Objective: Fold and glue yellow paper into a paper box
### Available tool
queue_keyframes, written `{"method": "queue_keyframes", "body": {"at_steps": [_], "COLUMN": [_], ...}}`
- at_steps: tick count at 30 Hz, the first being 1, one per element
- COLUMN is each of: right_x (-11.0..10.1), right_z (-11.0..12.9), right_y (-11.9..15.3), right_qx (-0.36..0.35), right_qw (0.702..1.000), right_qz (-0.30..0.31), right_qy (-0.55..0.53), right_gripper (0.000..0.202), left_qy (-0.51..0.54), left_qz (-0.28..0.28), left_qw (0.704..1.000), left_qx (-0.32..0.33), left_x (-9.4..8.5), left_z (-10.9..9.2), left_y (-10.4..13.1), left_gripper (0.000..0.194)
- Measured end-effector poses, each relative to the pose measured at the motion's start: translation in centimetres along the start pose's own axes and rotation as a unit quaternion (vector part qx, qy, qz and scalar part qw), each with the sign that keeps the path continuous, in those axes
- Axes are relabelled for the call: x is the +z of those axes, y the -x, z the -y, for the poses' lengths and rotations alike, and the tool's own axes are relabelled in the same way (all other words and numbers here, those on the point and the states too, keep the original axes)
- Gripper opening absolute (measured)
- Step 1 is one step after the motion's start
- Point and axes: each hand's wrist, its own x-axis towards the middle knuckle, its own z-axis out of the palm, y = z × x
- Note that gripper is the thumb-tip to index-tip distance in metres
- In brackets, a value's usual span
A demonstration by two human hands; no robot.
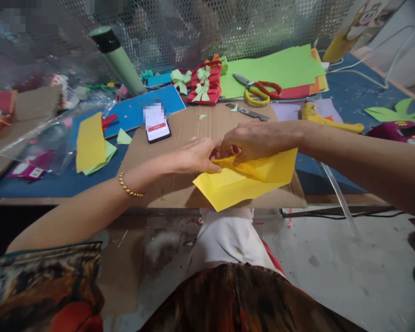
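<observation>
A sheet of yellow paper (244, 182) is partly folded and tilts over the near edge of a cardboard sheet (180, 184). My left hand (202, 154) grips its upper left part, thumb on the near side. Close against it, my right hand (245, 140) pinches the paper's upper edge with bent fingers. The fingertips of both hands meet near the fold and partly hide each other. Beyond the hands lie a grey metal blade (251, 112) and small green paper scraps (203, 116).
Scissors (257, 90) rest beside green paper sheets (273, 69) at the back. Red pieces with pale green bows (205, 83) lie nearby. A phone (157, 124), yellow paper strip (90, 142) and green bottle (119, 62) are left; a yellow glue gun (328, 119) is right.
</observation>
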Motion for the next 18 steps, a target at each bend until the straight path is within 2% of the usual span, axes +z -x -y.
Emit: {"method": "queue_keyframes", "body": {"at_steps": [3, 7, 10, 13, 18], "right_x": [0.3, 1.1, 1.7, 2.4, 3.3], "right_z": [-0.6, -1.4, -1.9, -2.3, -2.8], "right_y": [-0.4, -0.5, -0.6, -1.0, -1.6], "right_qx": [-0.003, -0.002, -0.034, -0.056, -0.086], "right_qw": [1.000, 0.999, 0.996, 0.992, 0.988], "right_qz": [-0.009, -0.042, -0.070, -0.093, -0.113], "right_qy": [0.014, -0.006, -0.046, -0.065, -0.061], "right_gripper": [0.047, 0.052, 0.054, 0.049, 0.025], "left_qy": [-0.039, -0.071, -0.074, -0.083, -0.086], "left_qz": [0.004, 0.018, 0.026, 0.035, 0.044], "left_qw": [0.999, 0.996, 0.996, 0.994, 0.994], "left_qx": [-0.027, -0.054, -0.053, -0.058, -0.053], "left_x": [-0.2, -0.6, -0.9, -1.0, -1.0], "left_z": [0.0, -0.2, -0.5, -0.7, -0.4], "left_y": [0.0, 0.0, 0.1, 0.0, -0.2], "left_gripper": [0.061, 0.066, 0.070, 0.067, 0.061]}}
